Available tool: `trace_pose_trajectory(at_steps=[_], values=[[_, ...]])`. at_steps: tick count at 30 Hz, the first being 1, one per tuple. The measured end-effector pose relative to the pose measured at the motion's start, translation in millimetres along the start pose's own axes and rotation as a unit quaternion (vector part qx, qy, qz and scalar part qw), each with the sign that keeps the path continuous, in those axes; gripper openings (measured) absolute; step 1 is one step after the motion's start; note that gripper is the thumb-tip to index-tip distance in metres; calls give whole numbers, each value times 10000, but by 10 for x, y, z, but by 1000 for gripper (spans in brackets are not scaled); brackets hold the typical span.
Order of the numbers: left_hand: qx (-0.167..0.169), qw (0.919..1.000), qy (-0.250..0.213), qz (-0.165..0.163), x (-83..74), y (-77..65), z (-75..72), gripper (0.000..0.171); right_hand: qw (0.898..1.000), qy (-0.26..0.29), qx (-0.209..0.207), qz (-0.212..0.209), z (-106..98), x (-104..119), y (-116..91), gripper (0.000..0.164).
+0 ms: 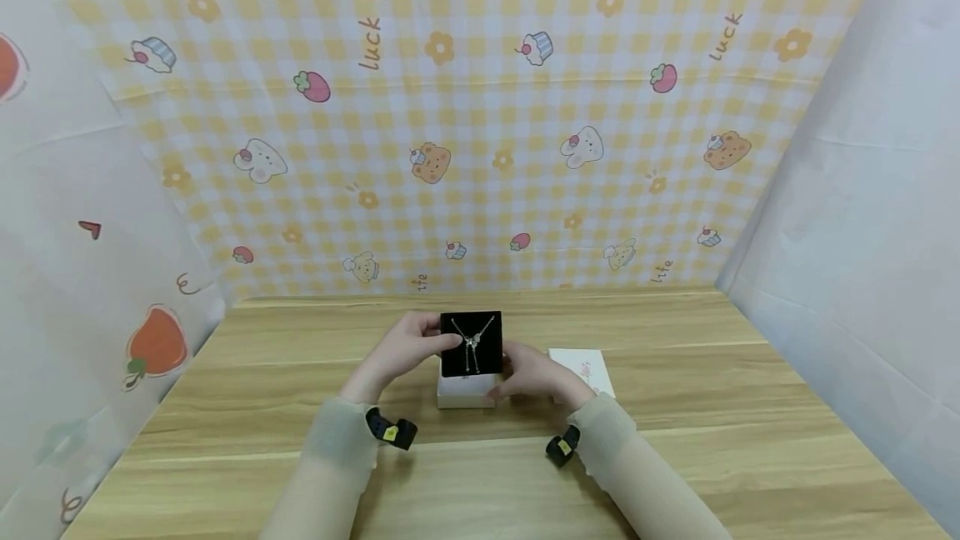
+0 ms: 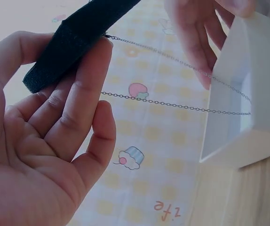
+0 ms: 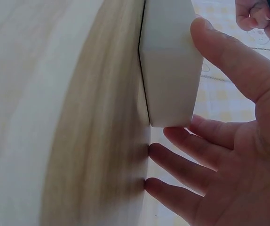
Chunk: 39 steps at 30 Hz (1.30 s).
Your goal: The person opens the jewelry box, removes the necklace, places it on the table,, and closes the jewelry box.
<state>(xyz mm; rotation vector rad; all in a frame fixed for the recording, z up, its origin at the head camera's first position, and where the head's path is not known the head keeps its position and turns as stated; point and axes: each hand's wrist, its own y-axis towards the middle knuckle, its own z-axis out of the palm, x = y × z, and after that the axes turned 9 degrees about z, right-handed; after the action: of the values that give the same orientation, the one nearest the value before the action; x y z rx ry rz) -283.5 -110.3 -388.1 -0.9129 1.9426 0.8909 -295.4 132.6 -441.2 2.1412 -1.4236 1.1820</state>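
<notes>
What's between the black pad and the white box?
Two strands of thin chain stretch from the black pad to the white box in the left wrist view.

The head looks forward and down; wrist views, close in, share the white box [image 3: 170, 82].

Can't make out the pendant on the necklace [image 1: 472, 342] from the head view, way too tiny. Can't see the back of the white box [image 1: 467, 399] there either, hidden behind the black insert [image 1: 489, 352]. Also losing the lower edge of the white lid [image 1: 588, 365] behind the right hand [image 1: 536, 372]. On the left wrist cam, only getting part of the insert and box, cropped at top and right. On the right wrist cam, barely catching the left hand [image 1: 401, 348], cut off in the corner.
</notes>
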Motion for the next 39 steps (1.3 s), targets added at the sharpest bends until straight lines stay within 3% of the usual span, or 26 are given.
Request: trace_pose_trajectory(at_steps=[13, 21, 27, 30, 33, 39], values=[[-28, 9988, -257, 419, -113, -3, -2, 14, 9997, -41, 78, -229, 25, -1, 13, 71], [-137, 9985, -378, 365, -145, -14, -6, 19, 9992, 204, 147, -304, -5, 11, -14, 76], [-136, 9983, -424, 378, -172, -19, -8, 21, 9996, 63, -211, -200, -139, 89, -98, 80], [-164, 9982, -431, 371, -180, -23, -7, 22, 9991, 63, -422, -71, -233, 128, -146, 73], [-188, 9982, -421, 394, -185, -22, -9, 21, 9983, 284, -462, -211, -317, 154, -176, 56], [-208, 9981, -334, 466, -173, -33, -30, 18, 9913, 1291, 114, -209, -337, 144, -155, 30]])
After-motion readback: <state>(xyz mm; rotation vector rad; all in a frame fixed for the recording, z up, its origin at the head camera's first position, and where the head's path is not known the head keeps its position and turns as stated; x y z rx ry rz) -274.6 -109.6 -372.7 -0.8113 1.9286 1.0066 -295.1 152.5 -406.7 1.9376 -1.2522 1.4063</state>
